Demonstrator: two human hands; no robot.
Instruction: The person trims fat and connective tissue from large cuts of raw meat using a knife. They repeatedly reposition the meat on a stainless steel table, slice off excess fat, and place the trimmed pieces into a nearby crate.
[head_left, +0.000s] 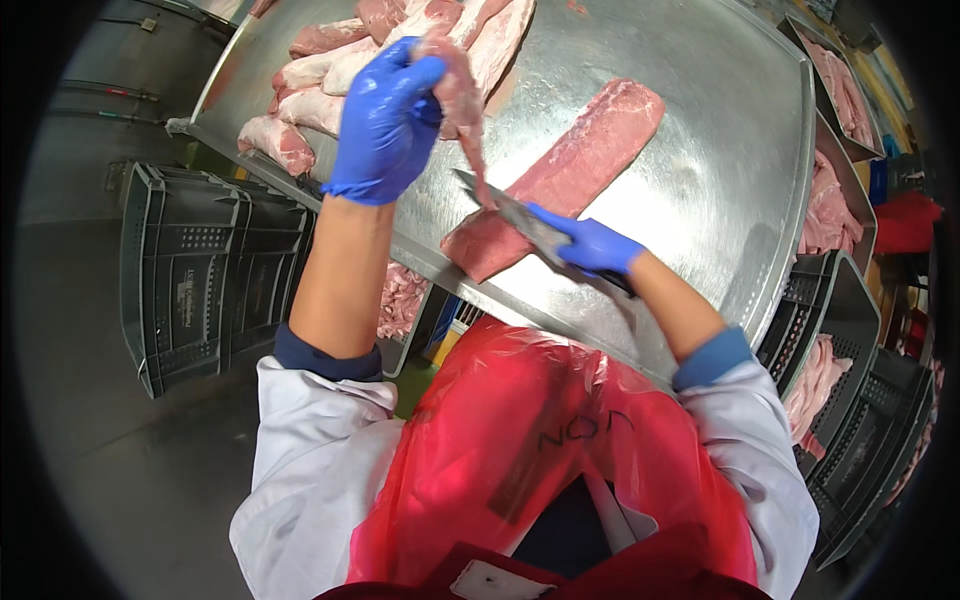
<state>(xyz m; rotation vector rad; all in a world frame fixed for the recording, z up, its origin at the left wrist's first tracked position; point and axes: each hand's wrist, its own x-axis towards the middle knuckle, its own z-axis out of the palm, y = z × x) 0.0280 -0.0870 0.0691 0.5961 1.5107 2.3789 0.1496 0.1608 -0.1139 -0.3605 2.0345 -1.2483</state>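
Note:
My left hand [385, 125], in a blue glove, is closed on a strip of meat trimming [460, 95] and holds it raised over the steel table. The strip hangs down toward the near end of a long trimmed pork loin [585, 150], which lies slantwise on the metal. Gloved in blue as well, my right hand [597, 247] grips a knife [520, 220] by its dark handle. The blade crosses over the loin's near part, its tip pointing left by the strip's lower end. Whether the strip is still joined to the loin, I cannot tell.
Several untrimmed pork loins [330, 75] are piled at the table's far left. Dark plastic crates [190, 270] stand on the floor at left. More crates with meat [830, 210] line the right side. Meat pieces [402, 300] fill a container below the table's near edge [420, 262].

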